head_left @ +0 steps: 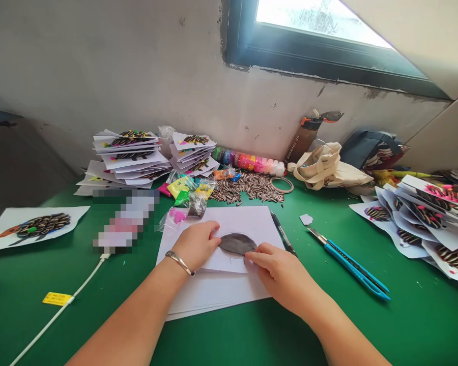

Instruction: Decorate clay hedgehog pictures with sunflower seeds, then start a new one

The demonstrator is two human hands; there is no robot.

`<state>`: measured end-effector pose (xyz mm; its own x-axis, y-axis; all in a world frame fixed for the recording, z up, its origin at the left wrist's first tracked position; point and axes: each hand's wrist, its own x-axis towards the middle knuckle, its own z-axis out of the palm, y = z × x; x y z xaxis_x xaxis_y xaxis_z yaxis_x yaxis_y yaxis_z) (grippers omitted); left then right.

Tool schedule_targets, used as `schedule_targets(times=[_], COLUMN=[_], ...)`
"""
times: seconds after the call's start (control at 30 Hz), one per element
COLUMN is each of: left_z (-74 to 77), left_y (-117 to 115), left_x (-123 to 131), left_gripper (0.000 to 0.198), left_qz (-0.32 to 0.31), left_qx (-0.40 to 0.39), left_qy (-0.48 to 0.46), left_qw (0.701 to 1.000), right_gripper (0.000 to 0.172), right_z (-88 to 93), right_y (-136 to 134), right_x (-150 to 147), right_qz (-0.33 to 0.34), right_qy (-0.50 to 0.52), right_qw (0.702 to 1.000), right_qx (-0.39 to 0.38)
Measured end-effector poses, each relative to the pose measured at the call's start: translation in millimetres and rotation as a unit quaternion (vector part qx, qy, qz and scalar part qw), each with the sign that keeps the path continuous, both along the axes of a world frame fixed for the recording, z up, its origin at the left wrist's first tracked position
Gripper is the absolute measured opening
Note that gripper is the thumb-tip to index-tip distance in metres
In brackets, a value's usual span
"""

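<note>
The flat dark-grey clay oval sits on white paper between my curled left grip and right grip; pinched or not, I can't tell remotely.

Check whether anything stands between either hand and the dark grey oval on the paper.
Nothing visible does: left hand and right hand both touch the dark grey oval, at its left and right ends.

L hand & R hand at opp. ends of grey clay on paper; seeds nr back edge of surface, card stack nr back L corner.
</note>
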<state>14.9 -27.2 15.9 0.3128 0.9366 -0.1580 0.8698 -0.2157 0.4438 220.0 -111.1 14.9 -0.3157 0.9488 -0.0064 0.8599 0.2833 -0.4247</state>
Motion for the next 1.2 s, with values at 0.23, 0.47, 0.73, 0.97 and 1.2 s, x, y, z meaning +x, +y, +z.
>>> schedule_targets(times=[0.23,0.47,0.73,0.97,1.2], left_z=[-0.1,-0.7,-1.6,-1.9,-0.8], left_y=[0,1,2,1,1], left_x=[0,0,1,0,1], left_gripper=[0.026,0.026,0.026,0.026,0.025], left_qz=[-0.001,0.000,-0.006,-0.008,-0.006], left_qx=[0.002,-0.004,0.007,0.007,0.005], left_qy=[-0.003,-0.001,0.002,0.005,0.004], left_qw=[1.000,1.000,1.000,1.000,1.000], right_gripper=[0.043,0.046,0.041,0.048,0.044], right_z=[-3.8,-7.5,-7.7,-11.1,-11.8], right_y=[0,2,1,4,3], right_x=[-5,-3,-9,-5,-9], right_qz=[0.029,0.023,0.060,0.027,0.054], right_qy=[-0.007,0.049,-0.031,0.051,-0.007], right_qw=[0.999,0.999,0.997,0.998,0.997], right_qx=[0.013,0.000,0.046,0.013,0.054])
